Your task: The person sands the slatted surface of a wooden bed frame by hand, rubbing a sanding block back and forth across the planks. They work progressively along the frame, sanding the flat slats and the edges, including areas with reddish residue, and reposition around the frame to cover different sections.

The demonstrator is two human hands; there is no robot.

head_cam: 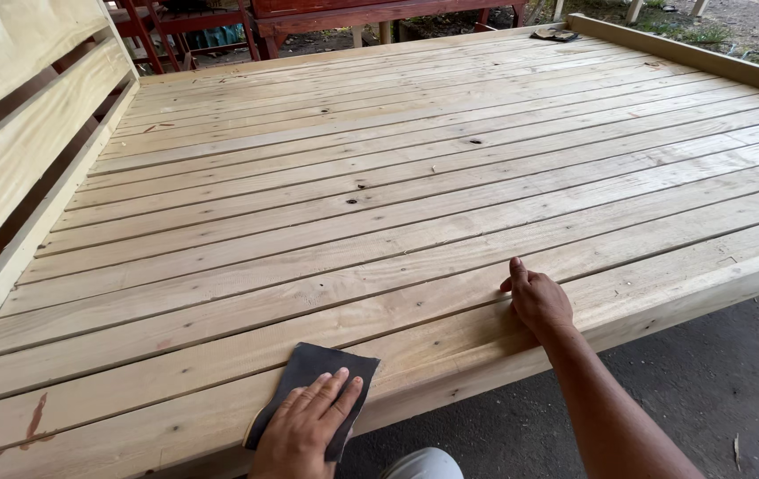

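A large unpainted bed frame of pale wooden slats point(379, 186) fills the view. My left hand point(304, 426) lies flat on a dark sheet of sandpaper point(309, 368), pressing it onto the near side rail point(450, 355). My right hand point(537, 302) rests further right on the same rail, fingers loosely curled, index finger pointing up across a slat, holding nothing.
A slatted headboard point(16, 151) rises along the left. A raised wooden rail point(690, 55) edges the far right side, with a small dark object point(555, 34) near its far corner. Red-brown furniture point(309, 18) stands behind. Dark concrete floor point(716, 372) lies at the right.
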